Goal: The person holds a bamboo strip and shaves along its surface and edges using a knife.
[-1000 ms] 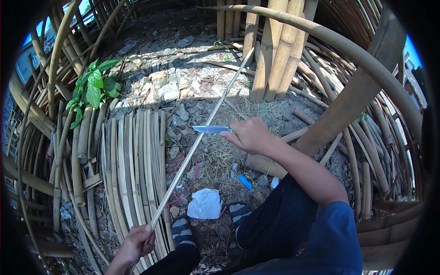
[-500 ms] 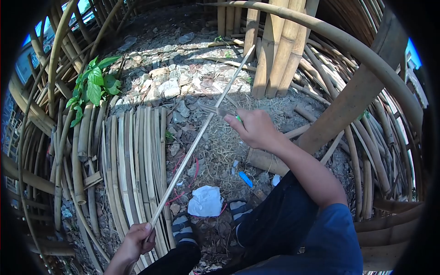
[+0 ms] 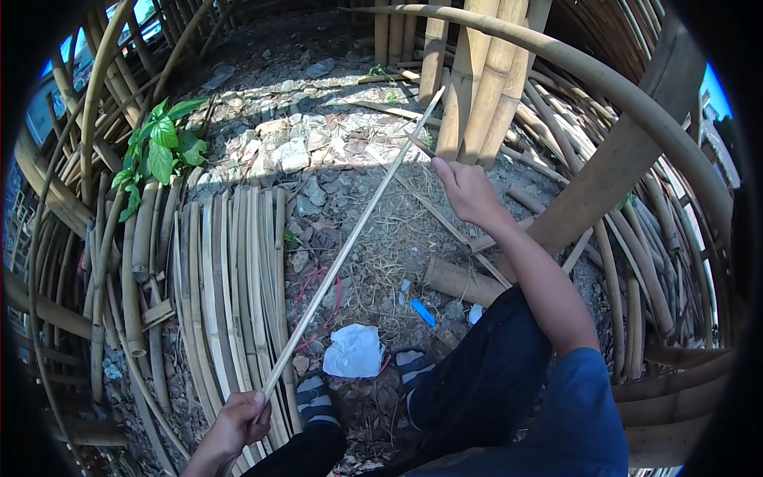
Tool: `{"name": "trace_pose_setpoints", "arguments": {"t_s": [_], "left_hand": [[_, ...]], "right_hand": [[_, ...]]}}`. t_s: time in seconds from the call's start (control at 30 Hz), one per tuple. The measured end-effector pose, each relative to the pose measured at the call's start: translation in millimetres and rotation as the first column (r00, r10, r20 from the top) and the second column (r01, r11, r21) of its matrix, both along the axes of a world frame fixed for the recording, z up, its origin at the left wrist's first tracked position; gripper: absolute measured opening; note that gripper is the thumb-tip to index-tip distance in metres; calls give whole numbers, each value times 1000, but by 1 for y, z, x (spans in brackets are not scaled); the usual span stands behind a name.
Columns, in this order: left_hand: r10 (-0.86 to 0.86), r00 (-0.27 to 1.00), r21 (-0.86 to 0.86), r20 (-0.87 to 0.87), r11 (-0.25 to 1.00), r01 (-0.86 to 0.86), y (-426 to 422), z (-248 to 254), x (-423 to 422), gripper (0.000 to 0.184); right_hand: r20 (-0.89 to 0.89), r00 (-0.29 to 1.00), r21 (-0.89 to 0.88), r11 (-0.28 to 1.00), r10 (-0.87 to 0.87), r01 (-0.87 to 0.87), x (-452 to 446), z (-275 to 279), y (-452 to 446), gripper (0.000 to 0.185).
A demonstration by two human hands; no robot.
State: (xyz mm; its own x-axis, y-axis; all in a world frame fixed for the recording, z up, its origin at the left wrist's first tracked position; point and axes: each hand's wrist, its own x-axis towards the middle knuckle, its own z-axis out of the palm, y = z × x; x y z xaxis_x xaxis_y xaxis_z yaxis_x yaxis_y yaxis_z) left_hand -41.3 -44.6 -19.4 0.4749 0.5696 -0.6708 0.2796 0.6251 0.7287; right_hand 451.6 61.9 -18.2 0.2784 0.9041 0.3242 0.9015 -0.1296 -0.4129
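Note:
A long, thin bamboo strip [image 3: 343,254] slants from the lower left up toward the standing bamboo poles. My left hand [image 3: 241,420] is closed around its near end, thumb on top. Near the strip's far end, my right hand [image 3: 467,191] is closed on a knife [image 3: 419,144]. The blade lies across the strip and appears to touch it; the handle is mostly hidden in my fist. Beside my left hand, a row of split bamboo slats [image 3: 237,294] lies on the ground.
Upright bamboo poles [image 3: 491,87] stand at the back right, and a curved pole [image 3: 604,75] arches overhead. A thick slanted bamboo [image 3: 600,175] is right of my arm. White paper [image 3: 354,350], a blue piece [image 3: 423,312] and pink string [image 3: 338,294] lie near my feet. A leafy plant [image 3: 162,143] grows at left.
My right hand and the knife have slid up along the strip toward its far end. My left hand stays on the near end, and the strip has barely moved.

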Motion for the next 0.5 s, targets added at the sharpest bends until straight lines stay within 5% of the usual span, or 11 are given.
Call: {"name": "trace_pose_setpoints", "arguments": {"t_s": [0.2, 0.27, 0.33, 0.4, 0.5], "left_hand": [[-2, 1000, 32, -25, 999, 2, 0, 0, 2, 54], [-10, 1000, 32, -21, 999, 10, -2, 2, 2, 55], [-23, 1000, 26, -15, 999, 23, -7, 3, 0, 55], [-6, 999, 50, -45, 999, 8, -11, 2, -2, 54], [-37, 999, 53, -35, 998, 39, -10, 2, 2, 54]], "right_hand": [[60, 927, -2, 929, 369, -370, -50, 0, -19, 59], [250, 843, -27, 873, 477, -486, -49, -3, -20, 60], [219, 954, 50, 974, 206, -221, -2, -14, 11, 59], [177, 982, -117, 989, -71, 93, 71, -10, 37, 69], [40, 997, -68, 995, -65, 67, 79, -16, 30, 71]]}}
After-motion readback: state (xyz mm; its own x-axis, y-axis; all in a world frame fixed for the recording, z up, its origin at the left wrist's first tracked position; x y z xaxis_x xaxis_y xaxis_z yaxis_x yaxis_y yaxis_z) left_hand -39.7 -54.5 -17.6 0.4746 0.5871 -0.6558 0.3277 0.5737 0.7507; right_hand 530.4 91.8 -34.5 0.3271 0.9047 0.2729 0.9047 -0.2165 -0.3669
